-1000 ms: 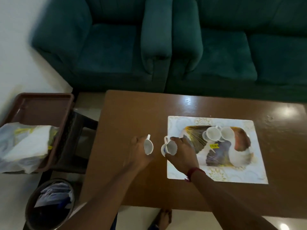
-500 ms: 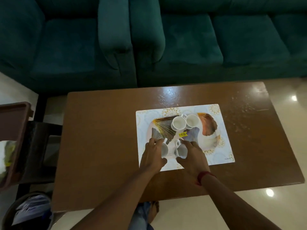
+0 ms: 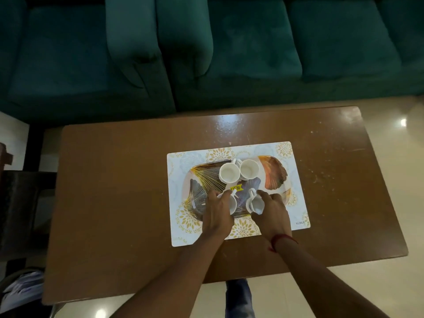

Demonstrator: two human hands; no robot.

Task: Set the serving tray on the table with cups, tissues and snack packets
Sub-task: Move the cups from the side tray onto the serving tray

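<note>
A patterned serving tray (image 3: 274, 173) lies on a white placemat (image 3: 284, 148) on the brown table (image 3: 119, 180). Two white cups stand upright at the tray's far side: one (image 3: 229, 172) on the left, one (image 3: 249, 169) on the right. My left hand (image 3: 218, 210) grips a third white cup (image 3: 232, 203) over the tray's near side. My right hand (image 3: 271, 210) grips a fourth white cup (image 3: 253, 201) beside it. Both held cups are tilted, with their handles pointing away from me. No tissues or snack packets are in sight.
Dark green sofas (image 3: 229, 49) run along the table's far edge. A dark side stand (image 3: 20, 203) and a bin with paper (image 3: 20, 292) sit to the left. My leg (image 3: 238, 297) shows below the table's near edge.
Both hands carried their cups from the left of the placemat onto the tray's near side. The view swung right, so the brown bin tray on the left left the frame.
</note>
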